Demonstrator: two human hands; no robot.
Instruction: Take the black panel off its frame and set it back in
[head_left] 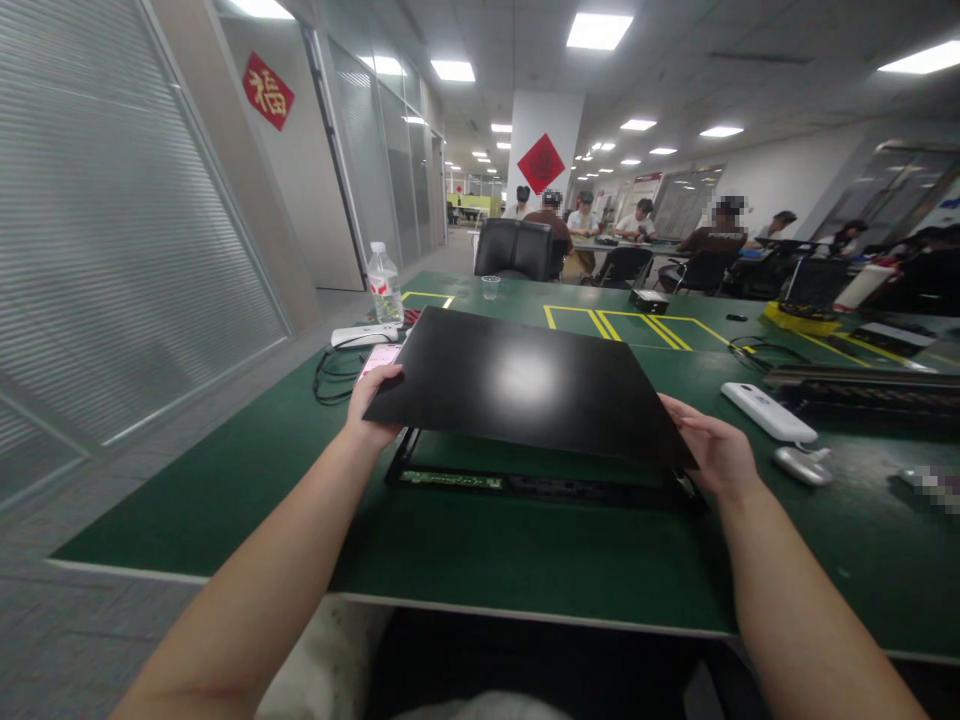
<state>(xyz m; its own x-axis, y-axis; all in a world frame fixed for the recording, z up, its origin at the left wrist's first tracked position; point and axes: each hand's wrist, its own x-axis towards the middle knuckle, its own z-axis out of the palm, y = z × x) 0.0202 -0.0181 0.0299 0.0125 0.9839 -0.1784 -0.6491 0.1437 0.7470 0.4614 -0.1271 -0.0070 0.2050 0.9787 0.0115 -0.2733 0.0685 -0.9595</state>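
Between my two hands a flat black screen panel (480, 400) is held up, tilted, with a ceiling light glaring on its face. My left hand (373, 405) grips its left edge, thumb on top. At the right edge my right hand (712, 445) holds the panel with its fingers closed along the side. Just below the panel, a thin black frame (585, 488) lies on the green table, and a green circuit strip (450, 481) shows along its front bar. The panel hides most of the frame's far part.
On the green table (225, 480), a water bottle (385, 285), white device (364, 336) and black cable stand left. A white power bank (769, 412), silver gadget (802, 464) and long dark parts (870, 395) lie right. Several people sit at tables beyond.
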